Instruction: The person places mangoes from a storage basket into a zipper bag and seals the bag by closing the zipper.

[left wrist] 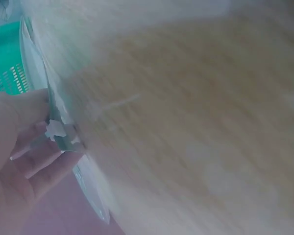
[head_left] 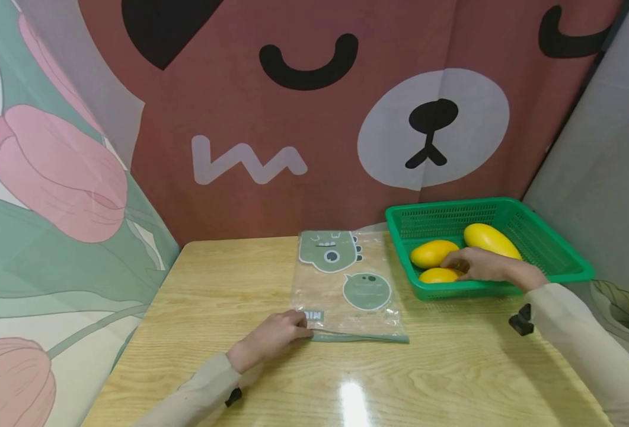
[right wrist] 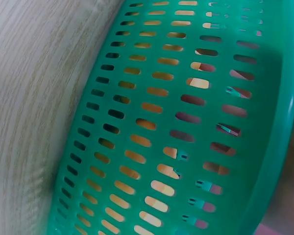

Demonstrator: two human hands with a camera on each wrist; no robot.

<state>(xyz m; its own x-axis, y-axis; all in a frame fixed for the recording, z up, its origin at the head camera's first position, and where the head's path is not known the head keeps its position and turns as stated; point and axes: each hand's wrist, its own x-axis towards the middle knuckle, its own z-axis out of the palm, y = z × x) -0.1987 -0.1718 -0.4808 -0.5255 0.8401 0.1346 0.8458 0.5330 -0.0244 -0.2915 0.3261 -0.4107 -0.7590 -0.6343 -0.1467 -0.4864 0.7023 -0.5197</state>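
A clear zip bag (head_left: 346, 284) with green cartoon prints lies flat on the table, its green-edged opening toward me. My left hand (head_left: 279, 335) pinches the left corner of that edge; the left wrist view shows the bag's edge (left wrist: 59, 129) between thumb and fingers. Three yellow mangoes sit in a green basket. My right hand (head_left: 476, 264) reaches over the front rim, its fingers curled on the front mango (head_left: 438, 276). Another mango (head_left: 433, 254) lies just behind it, and a larger mango (head_left: 491, 239) to the right. In the right wrist view the basket wall hides most of that hand.
The green plastic basket (head_left: 554, 278) has slotted walls and stands at the table's back right, close to the bag. The wooden table (head_left: 229, 279) meets a brown printed cloth (head_left: 250, 207) at the back. Flowered cloth hangs at the left.
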